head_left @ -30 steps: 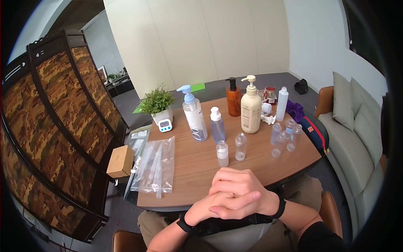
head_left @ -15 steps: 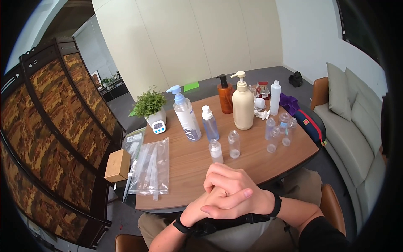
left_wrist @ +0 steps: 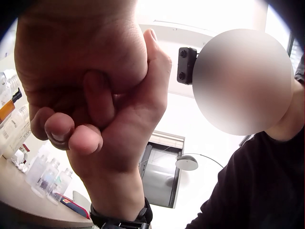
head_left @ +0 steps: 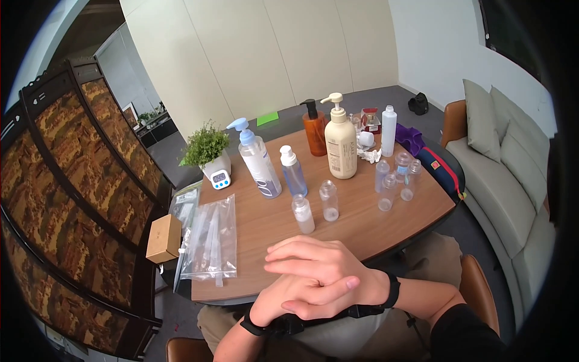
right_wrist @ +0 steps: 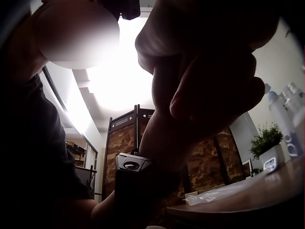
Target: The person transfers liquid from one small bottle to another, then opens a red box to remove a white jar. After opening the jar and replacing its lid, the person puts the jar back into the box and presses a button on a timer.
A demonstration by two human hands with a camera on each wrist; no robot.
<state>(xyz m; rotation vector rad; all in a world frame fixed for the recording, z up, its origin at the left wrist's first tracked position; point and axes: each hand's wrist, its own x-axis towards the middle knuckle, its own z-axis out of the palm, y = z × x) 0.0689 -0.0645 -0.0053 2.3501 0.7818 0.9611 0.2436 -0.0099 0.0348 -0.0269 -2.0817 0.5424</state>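
My left hand (head_left: 272, 298) and right hand (head_left: 338, 265) clasp each other above the table's near edge. In the head view the right hand's long fingers stretch leftward across the left hand, while the left thumb lies over the right hand. Curled fingertips (left_wrist: 86, 139) show from below in the left wrist view; the right wrist view has the hands in dark shadow. Just beyond them stand a small open clear bottle (head_left: 329, 205) and a cloudy small bottle (head_left: 303, 217). Behind these are a small pump bottle (head_left: 293, 176) and a tall blue-topped pump bottle (head_left: 260, 169).
A cream pump bottle (head_left: 342, 151) and amber pump bottle (head_left: 315, 134) stand farther back. Several small bottles (head_left: 386, 198) cluster at right, near a dark pouch (head_left: 442, 172). Clear zip bags (head_left: 211, 244), a cardboard box (head_left: 163, 238), a timer (head_left: 221, 179) and potted plant (head_left: 207, 148) are at left.
The right hand's fingers have straightened and reach farther left over the left hand. The clasped hands have shifted slightly left and the head view has turned a little; the bottles stay put.
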